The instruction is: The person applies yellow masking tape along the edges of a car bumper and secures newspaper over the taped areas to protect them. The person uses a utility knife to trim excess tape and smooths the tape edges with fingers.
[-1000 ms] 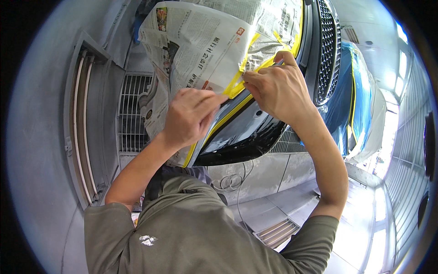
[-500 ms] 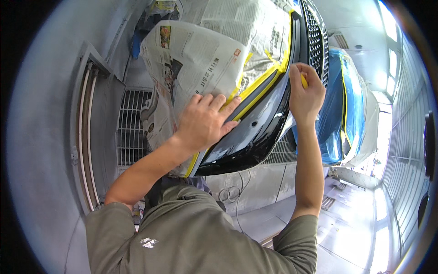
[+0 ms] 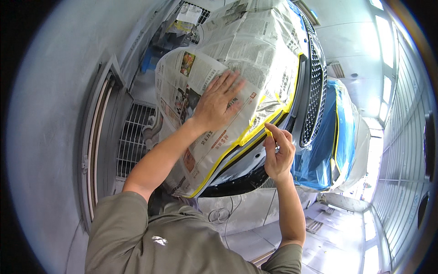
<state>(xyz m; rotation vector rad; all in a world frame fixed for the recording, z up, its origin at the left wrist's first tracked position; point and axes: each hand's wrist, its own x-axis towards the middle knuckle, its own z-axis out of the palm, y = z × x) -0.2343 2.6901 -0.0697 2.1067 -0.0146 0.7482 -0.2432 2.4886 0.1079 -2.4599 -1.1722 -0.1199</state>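
Left hand [image 3: 218, 102]: my grip flat, fingers spread, pressing newspaper [image 3: 205, 137] on the car front at 12 o'clock. Right hand [image 3: 278, 155]: my grip pinched on yellow tape [image 3: 268, 133], at 3 o'clock of the left.

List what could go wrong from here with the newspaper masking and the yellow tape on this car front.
1. The left hand alone presses the newspaper flat; if it lifts, the sheet may shift before it is fully taped.
2. The right hand pinches a bit of yellow tape; it might fold and stick to itself.
3. The yellow tape line runs along a curved edge, so gaps could let paint through.
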